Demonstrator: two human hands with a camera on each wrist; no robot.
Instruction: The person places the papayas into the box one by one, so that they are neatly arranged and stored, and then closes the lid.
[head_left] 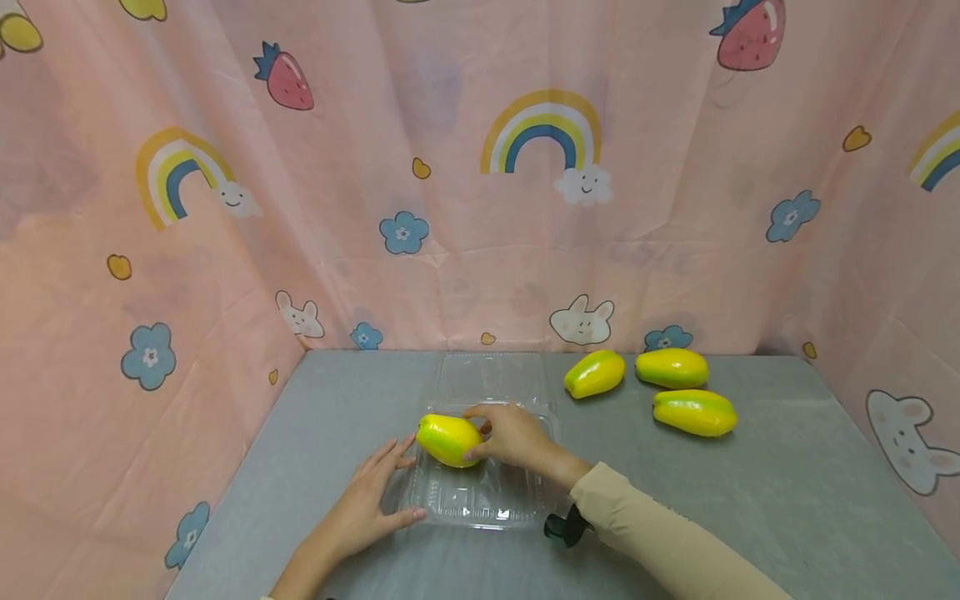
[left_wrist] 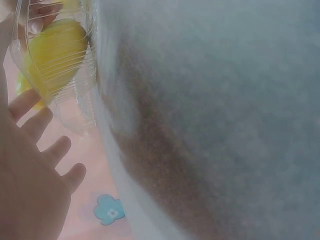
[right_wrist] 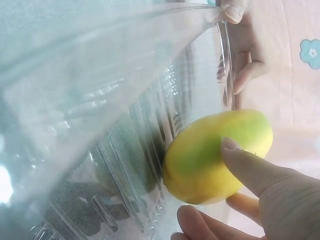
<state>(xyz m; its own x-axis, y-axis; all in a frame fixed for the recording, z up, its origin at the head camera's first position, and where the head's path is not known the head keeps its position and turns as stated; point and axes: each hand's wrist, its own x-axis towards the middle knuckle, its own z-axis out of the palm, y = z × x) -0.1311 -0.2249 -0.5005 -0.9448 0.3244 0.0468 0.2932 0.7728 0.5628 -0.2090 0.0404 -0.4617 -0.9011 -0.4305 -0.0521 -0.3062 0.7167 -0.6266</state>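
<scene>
My right hand (head_left: 517,437) grips a yellow-green papaya (head_left: 448,440), with its thumb on one side in the right wrist view. The papaya is over the left part of a clear plastic clamshell box (head_left: 487,508), whose lid (head_left: 491,375) lies folded back behind it. At the box's left edge, my left hand (head_left: 367,500) is spread, thumb near the front corner and fingertips by the side wall. Through the clear wall, the left wrist view shows the papaya (left_wrist: 57,57) close to those fingertips.
Three more papayas lie at the back right of the grey table (head_left: 750,492): one papaya (head_left: 595,374) alone, another papaya (head_left: 672,368) beside it, and a papaya (head_left: 695,413) in front. A pink patterned curtain (head_left: 465,275) encloses the back and sides.
</scene>
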